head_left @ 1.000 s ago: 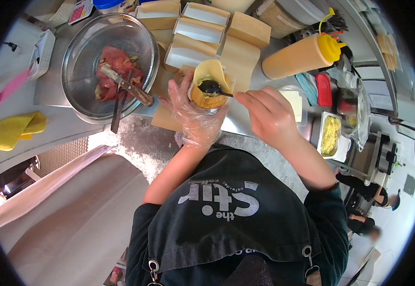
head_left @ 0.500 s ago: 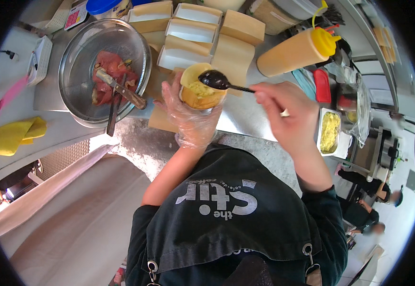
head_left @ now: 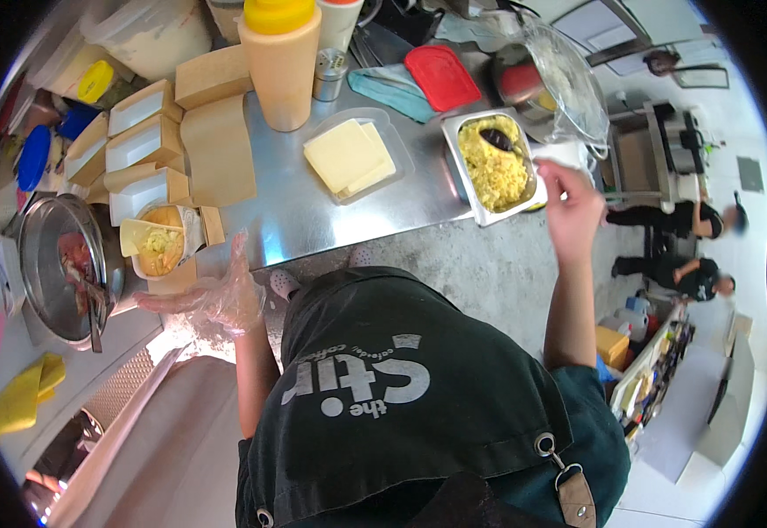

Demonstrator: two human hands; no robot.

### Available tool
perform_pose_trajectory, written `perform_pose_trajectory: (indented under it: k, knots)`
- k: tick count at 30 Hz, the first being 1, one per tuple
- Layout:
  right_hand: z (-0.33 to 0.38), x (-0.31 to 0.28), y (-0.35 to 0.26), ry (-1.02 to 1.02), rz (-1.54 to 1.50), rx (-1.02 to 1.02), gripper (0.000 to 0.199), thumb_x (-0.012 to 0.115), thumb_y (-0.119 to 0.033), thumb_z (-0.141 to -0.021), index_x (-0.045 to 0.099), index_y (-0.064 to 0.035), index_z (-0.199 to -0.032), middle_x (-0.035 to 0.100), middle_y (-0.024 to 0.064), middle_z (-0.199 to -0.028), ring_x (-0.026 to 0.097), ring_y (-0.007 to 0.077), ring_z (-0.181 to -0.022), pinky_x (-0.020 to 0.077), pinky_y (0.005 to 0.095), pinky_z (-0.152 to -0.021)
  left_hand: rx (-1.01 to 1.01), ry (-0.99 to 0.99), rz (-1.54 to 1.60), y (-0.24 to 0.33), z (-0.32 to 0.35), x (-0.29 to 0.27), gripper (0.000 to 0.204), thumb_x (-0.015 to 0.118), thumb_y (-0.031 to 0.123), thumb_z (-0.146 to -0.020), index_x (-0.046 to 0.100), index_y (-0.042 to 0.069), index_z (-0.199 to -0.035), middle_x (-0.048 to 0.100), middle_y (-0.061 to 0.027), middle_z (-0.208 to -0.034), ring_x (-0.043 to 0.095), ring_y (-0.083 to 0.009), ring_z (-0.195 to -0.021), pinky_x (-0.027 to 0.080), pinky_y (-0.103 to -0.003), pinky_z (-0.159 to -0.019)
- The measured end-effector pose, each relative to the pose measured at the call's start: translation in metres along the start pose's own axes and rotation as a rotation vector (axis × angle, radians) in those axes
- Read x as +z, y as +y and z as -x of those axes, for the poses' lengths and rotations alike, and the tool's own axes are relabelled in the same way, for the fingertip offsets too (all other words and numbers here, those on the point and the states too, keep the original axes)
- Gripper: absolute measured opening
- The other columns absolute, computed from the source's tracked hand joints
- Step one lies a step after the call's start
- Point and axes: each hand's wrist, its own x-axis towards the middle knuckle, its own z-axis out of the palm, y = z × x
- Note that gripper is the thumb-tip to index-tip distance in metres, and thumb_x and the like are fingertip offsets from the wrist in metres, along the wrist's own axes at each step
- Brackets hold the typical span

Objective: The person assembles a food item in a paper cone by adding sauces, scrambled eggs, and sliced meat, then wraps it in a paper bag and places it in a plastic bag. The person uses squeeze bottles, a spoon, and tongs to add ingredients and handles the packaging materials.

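Observation:
My left hand [head_left: 220,299], in a clear plastic glove, is open with fingers spread beside a filled bun [head_left: 170,216]. The bun holds a slice of cheese [head_left: 137,238] and chunky yellow filling, and it sits at the near end of the open cardboard boxes. At the right, my bare right hand [head_left: 570,201] is closed on the handle of a black spoon [head_left: 495,138]. The spoon's bowl rests in the yellow, egg-like mixture [head_left: 489,176] inside a rectangular metal pan [head_left: 482,216].
Cheese slices [head_left: 348,158] lie in a clear tub on the steel counter. Behind stand a sauce bottle [head_left: 279,75], a shaker [head_left: 330,75] and a red lid [head_left: 442,77]. A steel strainer bowl [head_left: 44,312] with pink meat and tongs is at the left. Two people are at the far right.
My view has swung right. The left hand has let go of the bun, now among the boxes. The right hand has carried the spoon from above the bun into the metal pan.

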Motion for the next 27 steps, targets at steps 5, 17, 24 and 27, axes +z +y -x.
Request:
perform_pose_trajectory:
  k: [5,17,24,27]
  knots:
    - [0.021,0.037,0.026,-0.254,0.189,-0.286,0.013,0.069,-0.007,-0.089,0.076,-0.0027,-0.099,0.072,0.0143,-0.091,0.066,0.0339,-0.087,0.0535,0.0417,-0.081,-0.019,0.086,-0.052,0.016,0.003,-0.001,0.151,0.093,0.053,-0.063,-0.013,0.0,-0.158,-0.004,-0.0293,-0.162,0.01,-0.0471,-0.151,0.018,-0.063,-0.121]
    - [-0.027,0.073,-0.147,-0.219,-0.414,-0.442,0.013,0.073,-0.009,-0.089,0.076,-0.0047,-0.1,0.071,0.0109,-0.103,0.067,0.0274,-0.096,0.0516,0.0359,-0.087,-0.004,0.412,-0.092,-0.015,0.006,-0.086,0.103,0.067,0.043,-0.089,0.005,-0.005,-0.156,0.014,-0.0272,-0.161,0.014,-0.0399,-0.151,0.012,-0.053,-0.123]
    - [0.02,0.161,-0.357,-0.489,-0.611,-1.05,0.022,0.079,-0.016,-0.081,0.075,-0.0083,-0.102,0.068,0.0068,-0.094,0.066,0.0239,-0.089,0.0545,0.0354,-0.076,-0.196,0.498,0.06,-0.089,-0.021,-0.155,0.066,0.049,0.013,-0.096,0.018,-0.003,-0.153,0.018,-0.0272,-0.158,0.02,-0.0393,-0.149,0.014,-0.053,-0.123]
    - [0.055,0.217,-0.425,-0.45,-0.422,-1.25,0.031,0.079,-0.02,-0.077,0.073,-0.0114,-0.106,0.063,0.003,-0.097,0.064,0.0204,-0.09,0.055,0.0349,-0.077,-0.042,0.453,0.029,-0.131,-0.046,-0.181,0.06,0.056,0.014,-0.092,0.031,-0.002,-0.145,0.031,-0.0217,-0.148,0.028,-0.0393,-0.144,0.019,-0.055,-0.12]
